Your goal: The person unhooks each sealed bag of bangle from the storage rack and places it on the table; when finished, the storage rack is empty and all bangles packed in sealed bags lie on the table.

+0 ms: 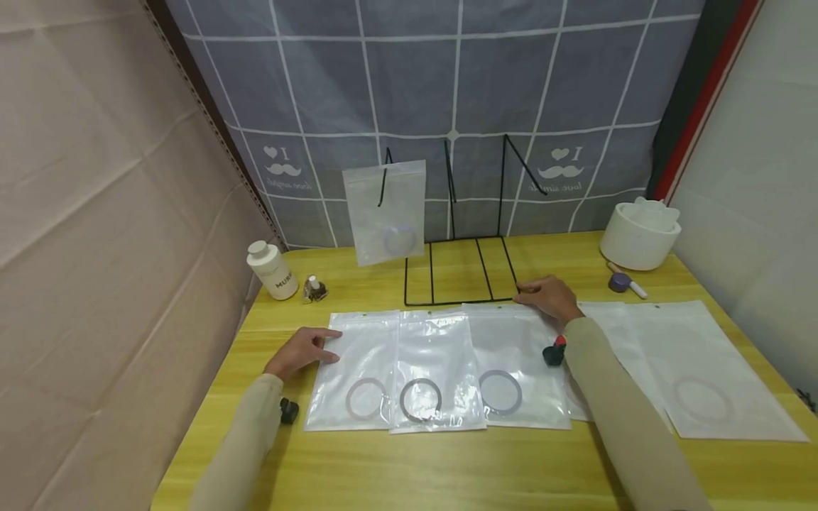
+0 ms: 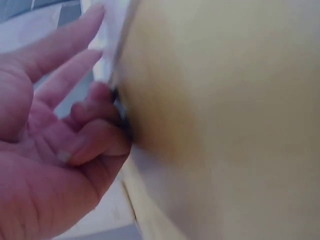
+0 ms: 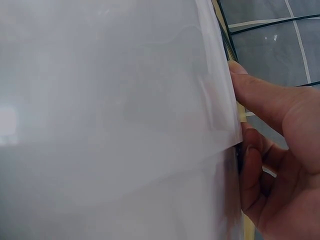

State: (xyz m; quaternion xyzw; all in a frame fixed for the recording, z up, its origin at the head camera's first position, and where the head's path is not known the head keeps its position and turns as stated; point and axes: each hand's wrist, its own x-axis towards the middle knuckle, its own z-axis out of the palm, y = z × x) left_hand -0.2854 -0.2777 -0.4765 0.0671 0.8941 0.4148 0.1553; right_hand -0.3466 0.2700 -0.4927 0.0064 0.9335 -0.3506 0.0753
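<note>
Risk first, landmark was the rack (image 1: pixel 460 273). Left hand (image 1: pixel 302 352) lay flat, front-left of the rack, fingers straight and a little apart, tips on the left edge of the leftmost bag (image 1: pixel 358 369); in the left wrist view two fingers looked curled against the bag edge, so grip was unclear. Bags were slick and overlapped at the edges, so a sideways push there could have dragged the middle bag (image 1: pixel 436 369) along or fanned the row out of line. Right hand (image 1: pixel 552 298) sat at the rack's front right corner, fingers loosely bent on the top right corner of the third bag (image 1: pixel 514 365), thumb over the edge in the right wrist view; couldn't tell if it pinched or just pressed. A lift from that corner could have snagged the rack's base wire or tipped the rack, dropping the bag (image 1: pixel 385 211) hanging on its left prong. Rings inside could have slid and shifted the weight. Counts: 6 bags seen (1 on the rack, 3 in front of it, 2 front-right (image 1: pixel 696 369), one partly hidden by the sleeve), 1 rack, 1 white bottle (image 1: pixel 271 270) left of it, 1 tiny bottle (image 1: pixel 314 287), 1 white tub (image 1: pixel 639 233) to its right, 1 purple-capped item (image 1: pixel 618 282).
</note>
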